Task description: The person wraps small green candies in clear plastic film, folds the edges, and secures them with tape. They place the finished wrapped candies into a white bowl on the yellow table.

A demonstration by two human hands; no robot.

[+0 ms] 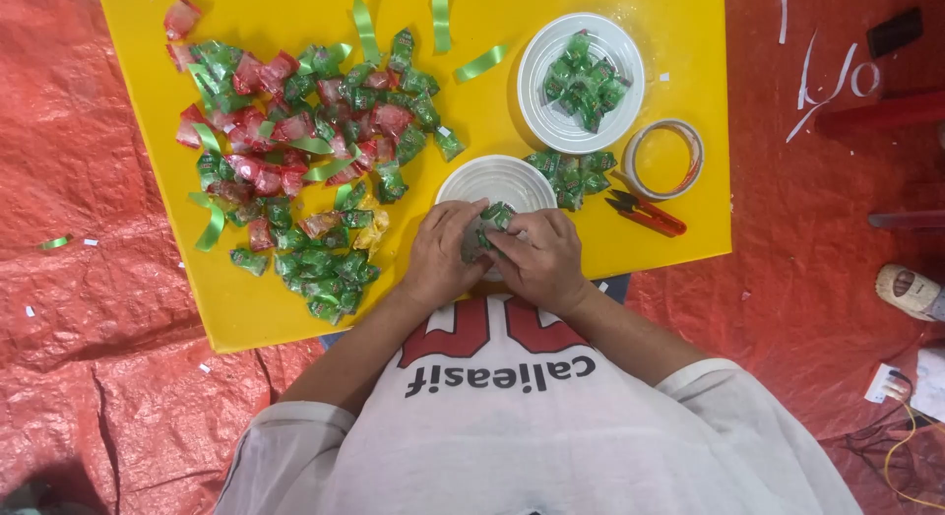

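Note:
My left hand (440,252) and my right hand (542,262) meet over the near edge of a white plastic plate (484,179) on a yellow table (640,241). Together they clasp a small bundle of green-wrapped candies (489,226), partly hidden by my fingers. A second white plate (554,122) at the back right holds more green candies (584,82). A few green candies (573,172) lie between the two plates.
A big heap of green and red wrapped candies (295,160) with green ribbon strips (365,29) covers the table's left half. A tape roll (665,159) and red-handled scissors (645,212) lie right of the plates. Red tarp (79,279) surrounds the table.

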